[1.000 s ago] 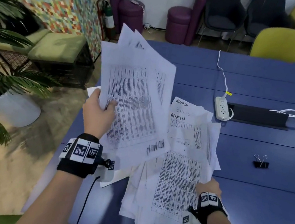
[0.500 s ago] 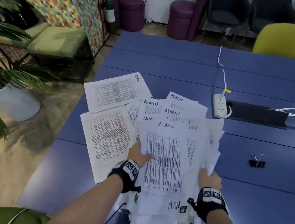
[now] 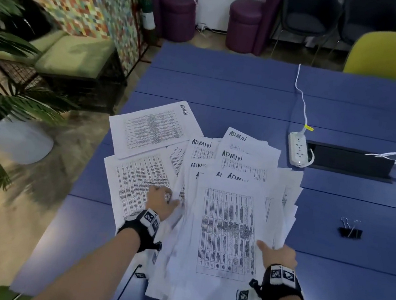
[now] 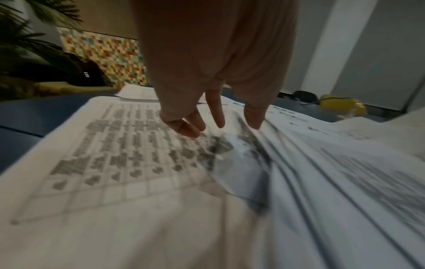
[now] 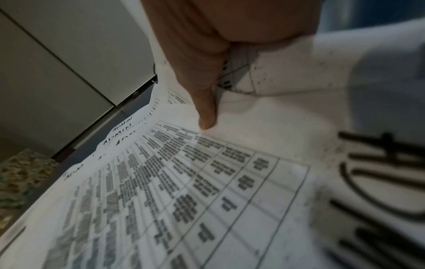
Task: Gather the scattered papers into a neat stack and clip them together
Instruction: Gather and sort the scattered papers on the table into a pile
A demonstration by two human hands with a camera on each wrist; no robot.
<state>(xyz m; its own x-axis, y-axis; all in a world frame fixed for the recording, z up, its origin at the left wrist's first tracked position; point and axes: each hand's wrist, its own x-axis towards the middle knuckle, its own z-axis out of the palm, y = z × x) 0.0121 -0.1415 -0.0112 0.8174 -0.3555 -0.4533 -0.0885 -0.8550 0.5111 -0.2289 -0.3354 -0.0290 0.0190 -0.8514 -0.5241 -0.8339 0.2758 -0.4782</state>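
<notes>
Fingers [image 4: 215, 109] of the left hand [image 3: 160, 201] hang loosely spread, their tips just above or touching a printed sheet [image 3: 138, 182] that lies at the left edge of the papers [image 3: 228, 228]; whether they press it is unclear because of blur. Just to the right of these fingers the pile rises in overlapping layers [image 4: 322, 182].

On the other side, the right hand [image 3: 278, 255] pinches the pile's right edge: its thumb [image 5: 204, 102] lies straight on top of the uppermost sheet, and its other fingers are hidden beneath the paper. Between the two hands the top sheet shows a printed table, and beyond the fingertips several sheets fan out with "ADMIN" handwritten at their heads. One more sheet [image 3: 154, 129] lies askew beyond the left fingers, overlapping the rest.

Well to the right of the right fingers, apart from the papers, a black binder clip [image 3: 350, 231] sits on the blue surface [image 3: 225, 83]. Farther beyond them lies a white power strip [image 3: 298, 149] with its cord.
</notes>
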